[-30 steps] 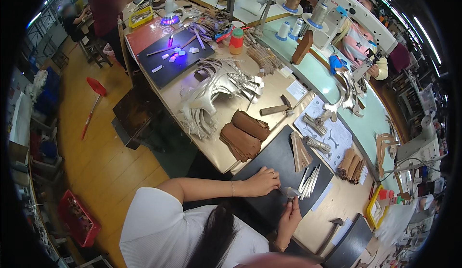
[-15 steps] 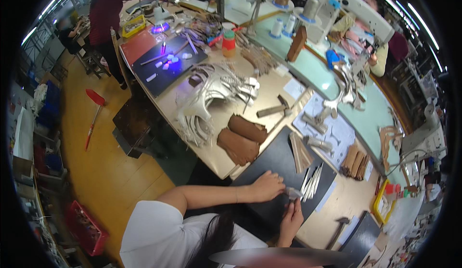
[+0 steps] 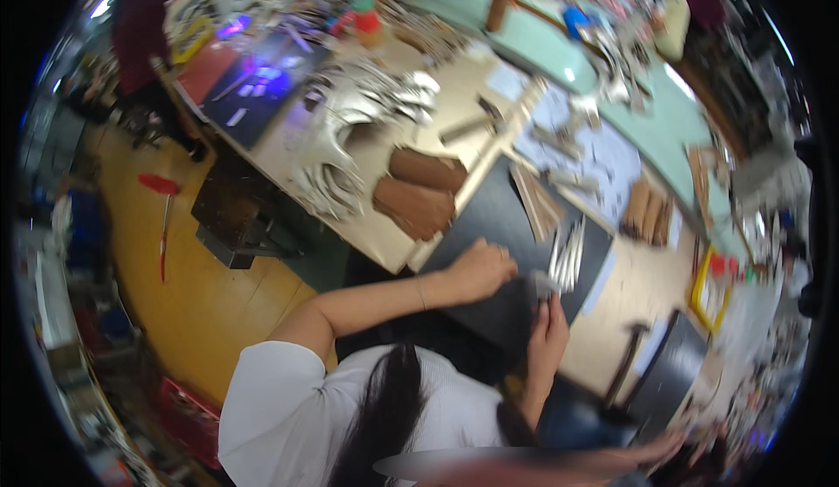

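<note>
Both my hands rest on a black cutting mat [image 3: 476, 212] at the near table edge. My left hand [image 3: 479, 270] lies with curled fingers, its fingertips at a small grey piece [image 3: 535, 283]. My right hand [image 3: 549, 331] comes up from below and pinches the same piece from the other side. Just beyond the piece lies a fan of silver strips [image 3: 568, 255]. A bundle of tan strips [image 3: 537, 207] sits farther up the mat. The picture is blurred, so the exact grip is hard to read.
Brown leather pieces [image 3: 419, 194] and a heap of silver cut shapes [image 3: 350, 142] lie left of the mat. A hammer [image 3: 625, 360], a yellow tray [image 3: 703, 290] and brown rolls [image 3: 648, 212] are to the right. A dark stool [image 3: 236, 216] and a red-handled tool [image 3: 162, 216] are on the floor.
The view has swung and blurred as my head moved. My hands stay together on the mat at the small piece. The person at the far left table has shifted.
</note>
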`<state>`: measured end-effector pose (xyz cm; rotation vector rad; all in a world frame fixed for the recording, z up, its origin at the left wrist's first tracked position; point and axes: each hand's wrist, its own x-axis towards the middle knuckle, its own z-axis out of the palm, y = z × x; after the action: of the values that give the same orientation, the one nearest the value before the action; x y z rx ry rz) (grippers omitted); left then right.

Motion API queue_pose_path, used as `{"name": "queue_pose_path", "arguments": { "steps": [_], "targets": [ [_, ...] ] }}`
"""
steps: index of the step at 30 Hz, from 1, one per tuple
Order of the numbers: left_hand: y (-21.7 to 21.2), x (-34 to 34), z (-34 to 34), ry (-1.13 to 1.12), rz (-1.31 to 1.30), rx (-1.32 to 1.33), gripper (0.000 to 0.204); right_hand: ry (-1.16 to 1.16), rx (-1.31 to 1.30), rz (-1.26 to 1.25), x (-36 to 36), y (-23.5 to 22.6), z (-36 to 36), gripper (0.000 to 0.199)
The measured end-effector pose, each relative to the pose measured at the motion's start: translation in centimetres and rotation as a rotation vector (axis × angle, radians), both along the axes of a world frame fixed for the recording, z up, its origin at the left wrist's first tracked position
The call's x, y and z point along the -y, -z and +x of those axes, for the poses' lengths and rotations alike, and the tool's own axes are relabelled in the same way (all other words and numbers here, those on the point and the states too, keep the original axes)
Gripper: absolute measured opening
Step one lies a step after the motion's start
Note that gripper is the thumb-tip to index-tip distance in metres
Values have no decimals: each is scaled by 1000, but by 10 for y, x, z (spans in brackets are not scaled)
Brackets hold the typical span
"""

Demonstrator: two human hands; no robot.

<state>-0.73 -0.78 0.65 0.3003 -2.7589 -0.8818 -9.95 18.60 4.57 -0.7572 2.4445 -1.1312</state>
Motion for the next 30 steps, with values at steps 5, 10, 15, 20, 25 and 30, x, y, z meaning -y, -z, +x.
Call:
{"name": "queue_pose_path", "arguments": {
  "steps": [5, 10, 15, 20, 25, 30],
  "targets": [
    [1, -3, -3, -97, 8, -103, 8, -78, -144, -113, 2, -8, 6, 31],
    [-2, -2, -7, -130, 100, -67, 17, -71, -203, 27, 11, -14, 6, 33],
    [-7, -2, -7, -106, 78, -10, 24, -61, -219, 115, 15, -12, 4, 34],
    [-11, -2, -7, -81, 55, 6, 29, -72, -248, 140, 17, -9, 2, 34],
    [-10, -3, -10, -71, 57, -16, 29, -65, -239, 151, 19, -11, 1, 34],
    [-1, -9, -16, -97, 35, -130, 24, -70, -208, 173, 19, -13, -1, 34]
  ]
}}
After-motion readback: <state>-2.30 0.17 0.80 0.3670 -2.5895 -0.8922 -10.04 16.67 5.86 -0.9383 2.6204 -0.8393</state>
